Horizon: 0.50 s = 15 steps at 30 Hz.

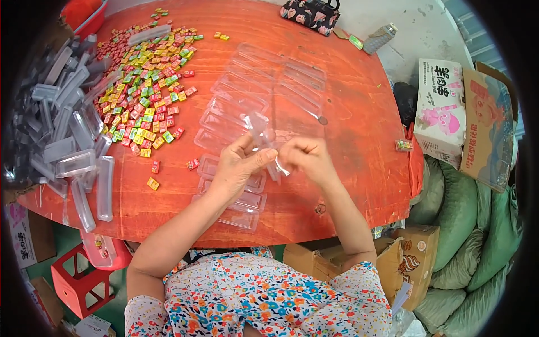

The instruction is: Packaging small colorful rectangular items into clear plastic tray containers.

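Over the middle of the red table, my left hand (pixel 244 163) pinches a clear plastic strip (pixel 259 132) with whitish ends between thumb and fingers. My right hand (pixel 307 160) is just right of it, slightly blurred. Its fingers are curled together near the strip's lower end; what they hold, if anything, cannot be made out. Beneath and beyond my hands, clear plastic trays (pixel 227 115) lie side by side in a column. More clear trays (pixel 303 84) lie to their right, with a small dark round thing (pixel 323 120) at one end.
Many small red, yellow and green wrapped pieces (pixel 149 95) spread over the table's (pixel 359 168) left. Clear narrow boxes (pixel 76 160) are heaped at the left edge. A floral bag (pixel 310 16) and a bottle (pixel 380 38) stand far back. Cartons (pixel 439 109) and green sacks (pixel 457 213) are right; a red stool (pixel 78 281) is lower left.
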Tool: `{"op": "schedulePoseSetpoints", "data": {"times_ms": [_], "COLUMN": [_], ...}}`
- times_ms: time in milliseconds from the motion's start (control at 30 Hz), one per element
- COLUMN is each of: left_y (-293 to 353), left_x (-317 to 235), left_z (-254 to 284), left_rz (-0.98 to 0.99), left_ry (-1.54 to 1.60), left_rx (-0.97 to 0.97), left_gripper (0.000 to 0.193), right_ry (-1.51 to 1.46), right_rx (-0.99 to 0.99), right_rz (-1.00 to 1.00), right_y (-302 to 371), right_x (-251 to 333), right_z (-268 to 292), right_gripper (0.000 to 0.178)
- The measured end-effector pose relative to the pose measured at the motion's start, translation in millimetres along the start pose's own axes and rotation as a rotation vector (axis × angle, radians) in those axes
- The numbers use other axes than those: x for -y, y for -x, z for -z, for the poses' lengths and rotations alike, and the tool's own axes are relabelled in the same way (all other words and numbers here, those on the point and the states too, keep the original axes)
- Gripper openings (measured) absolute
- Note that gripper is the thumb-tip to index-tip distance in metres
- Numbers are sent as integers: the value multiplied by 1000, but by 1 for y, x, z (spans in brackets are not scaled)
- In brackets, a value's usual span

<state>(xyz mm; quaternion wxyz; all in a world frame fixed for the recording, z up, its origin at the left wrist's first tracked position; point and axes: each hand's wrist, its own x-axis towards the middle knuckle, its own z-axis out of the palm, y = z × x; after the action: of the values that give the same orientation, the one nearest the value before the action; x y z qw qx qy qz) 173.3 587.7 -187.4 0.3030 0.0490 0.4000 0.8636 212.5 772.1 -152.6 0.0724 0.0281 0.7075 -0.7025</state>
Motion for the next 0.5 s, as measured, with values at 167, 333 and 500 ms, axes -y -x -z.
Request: {"op": "schedulePoseSetpoints", "data": {"times_ms": [167, 333, 500], "left_y": [6, 8, 11], "left_x": [-7, -1, 3], "left_z": [5, 4, 8], "left_rz": [76, 45, 24], "left_ry": [-85, -47, -23], "left_rx": [-67, -34, -50], "left_gripper": [61, 62, 63], "right_ry": [1450, 1685, 511], "right_rx": [-488, -430, -117], "right_rz": [691, 753, 370], "right_y": [-12, -30, -2], "right_x": [-6, -31, -17], "right_z": [28, 49, 1], "right_gripper": [13, 12, 16]}}
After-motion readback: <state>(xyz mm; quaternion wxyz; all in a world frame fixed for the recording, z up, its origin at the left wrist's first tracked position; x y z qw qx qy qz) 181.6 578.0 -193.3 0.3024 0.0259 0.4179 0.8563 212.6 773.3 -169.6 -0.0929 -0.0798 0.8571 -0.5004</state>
